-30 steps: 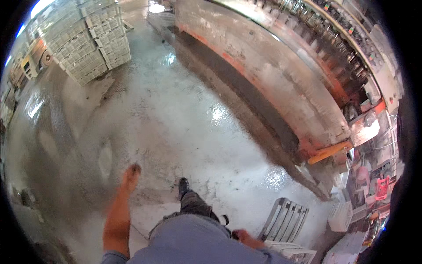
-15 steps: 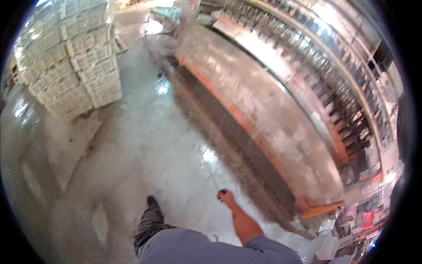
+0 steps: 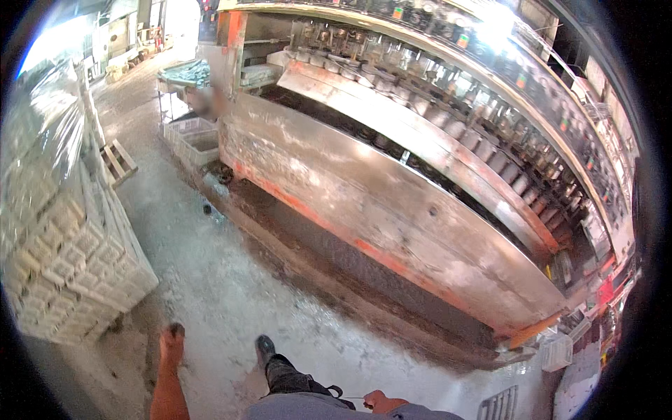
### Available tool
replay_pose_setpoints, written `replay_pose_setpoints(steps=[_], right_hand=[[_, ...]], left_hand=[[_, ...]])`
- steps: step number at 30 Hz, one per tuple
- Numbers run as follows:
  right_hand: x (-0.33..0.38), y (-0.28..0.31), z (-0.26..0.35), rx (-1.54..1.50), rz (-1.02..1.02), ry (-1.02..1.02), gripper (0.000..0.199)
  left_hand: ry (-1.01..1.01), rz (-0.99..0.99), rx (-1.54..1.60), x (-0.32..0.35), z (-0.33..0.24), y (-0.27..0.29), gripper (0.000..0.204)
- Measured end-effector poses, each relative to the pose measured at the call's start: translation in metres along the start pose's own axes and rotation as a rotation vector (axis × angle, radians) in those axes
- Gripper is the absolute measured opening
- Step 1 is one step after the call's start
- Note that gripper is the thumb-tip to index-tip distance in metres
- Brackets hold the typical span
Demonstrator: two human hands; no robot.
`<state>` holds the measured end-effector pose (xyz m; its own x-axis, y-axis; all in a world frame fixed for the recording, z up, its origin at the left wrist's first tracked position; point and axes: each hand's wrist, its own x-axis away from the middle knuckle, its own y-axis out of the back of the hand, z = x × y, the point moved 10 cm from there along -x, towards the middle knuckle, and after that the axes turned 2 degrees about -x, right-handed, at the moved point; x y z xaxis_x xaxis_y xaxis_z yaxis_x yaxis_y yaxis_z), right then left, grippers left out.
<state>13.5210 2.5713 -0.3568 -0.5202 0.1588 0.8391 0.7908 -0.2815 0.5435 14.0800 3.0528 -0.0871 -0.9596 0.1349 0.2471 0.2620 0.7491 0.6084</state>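
- Left hand [image 3: 171, 341]: hung low at the person's left side above the wet concrete floor [image 3: 231, 280]; it held nothing, and its fingers looked loosely curled downward, though blur left their exact spread unclear.
- Right hand [image 3: 381, 402]: lay at the lower edge beside the person's grey clothing; fingers were closed in a loose fist, and a thin dark cord or strap ran just to its left; whether the fingers gripped it could not be told.
- Stack of pale crates [image 3: 63, 259]: stood at the far left, wrapped in clear film near its top, close beside the left hand and resting on a pallet.
- Wooden pallet [image 3: 117, 161]: leaned behind the stack, further along the aisle.
- Long metal machine [image 3: 392, 203]: filled the right half, its worn steel side panel edged in orange paint; a row of filling heads [image 3: 448, 119] ran along its upper deck.
- Small square labels [image 3: 521, 80]: green and red tags sat at intervals along the upper rail of the machine, too small to tell more.
- Two grey open bins [image 3: 192, 140]: stood on the floor at the far end of the machine.
- White slotted crate [image 3: 556, 350]: sat on the floor at the near end of the machine, right of the right hand.
- Dark shoe [image 3: 264, 344]: the person's foot was planted between the two hands.
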Motion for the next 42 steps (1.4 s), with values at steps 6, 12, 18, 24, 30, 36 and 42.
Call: replay_pose_setpoints(steps=[6, 12, 18, 24, 30, 36, 42], right_hand=[[-0.143, 0.321, 0.124, -0.136, -0.365, 0.238, 0.03], [-0.276, 0.709, 0.235, -0.766, -0.642, 0.123, 0.038], [-0.382, 0.849, 0.321, -0.819, -0.582, 0.17, 0.038], [-0.408, 0.946, 0.427, -1.167, -0.32, 0.145, 0.033], [-0.487, 1.072, 0.472, -1.271, -0.493, 0.112, 0.038], [-0.602, 1.299, 0.572, -0.749, -0.517, 0.216, 0.038], [-0.661, 1.58, 0.792, -0.596, -0.502, 0.675, 0.033]], left_hand=[[0.308, 0.276, -0.339, 0.0, 0.136, -0.006, 0.046], [0.763, 0.444, -0.271, -0.068, 0.181, 0.036, 0.042], [0.707, 0.395, -0.086, -0.312, 0.137, 0.061, 0.039], [0.496, 0.241, 0.272, -0.623, 0.037, 0.106, 0.036], [0.073, 0.166, 0.046, -0.919, -0.039, 0.186, 0.031], [0.182, 0.287, -0.302, -0.975, -0.055, 0.286, 0.041], [0.576, 0.001, -0.188, -1.018, 0.053, 0.391, 0.028]])
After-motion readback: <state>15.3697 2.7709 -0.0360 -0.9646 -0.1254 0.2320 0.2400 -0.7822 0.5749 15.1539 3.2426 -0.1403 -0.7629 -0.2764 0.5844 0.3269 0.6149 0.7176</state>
